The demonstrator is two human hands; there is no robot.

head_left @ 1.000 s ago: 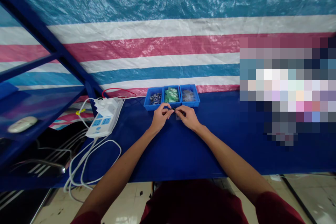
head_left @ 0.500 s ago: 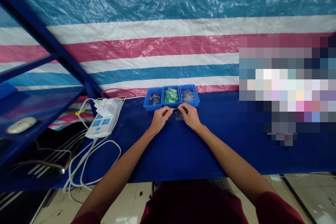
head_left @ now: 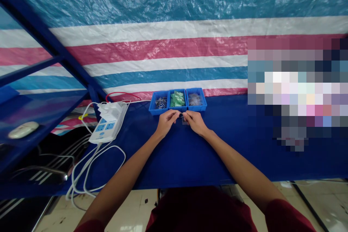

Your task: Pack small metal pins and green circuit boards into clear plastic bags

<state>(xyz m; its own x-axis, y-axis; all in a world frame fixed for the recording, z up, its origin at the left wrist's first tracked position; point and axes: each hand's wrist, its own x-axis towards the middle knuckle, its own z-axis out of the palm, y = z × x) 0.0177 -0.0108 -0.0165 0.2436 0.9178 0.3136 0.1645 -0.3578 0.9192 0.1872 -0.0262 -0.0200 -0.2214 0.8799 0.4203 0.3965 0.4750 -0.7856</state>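
Note:
My left hand (head_left: 166, 121) and my right hand (head_left: 194, 121) face each other just in front of three blue bins. Both are closed in a pinch, fingertips close together. Something small and thin seems to lie between them, but it is mostly hidden by the fingers. A small clear plastic bag (head_left: 185, 121) lies on the blue table behind the right fingertips. The left bin (head_left: 158, 111) holds small metal pins or screws (head_left: 161, 102). In the middle bin are green-and-white packets (head_left: 177, 99). Clear plastic bags (head_left: 194, 99) fill the right bin (head_left: 197, 108).
A white power strip (head_left: 104, 130) with plugged-in adapters and looped white cables (head_left: 85, 166) sits on the left of the blue table (head_left: 185, 163). A blue metal frame (head_left: 73, 70) rises at the left. Striped sheeting (head_left: 163, 50) hangs behind. The right side is pixelated.
My right hand has shifted slightly left and down, its fingers curling in closer to the left fingertips. The left hand stays nearly in place. The bins have not moved.

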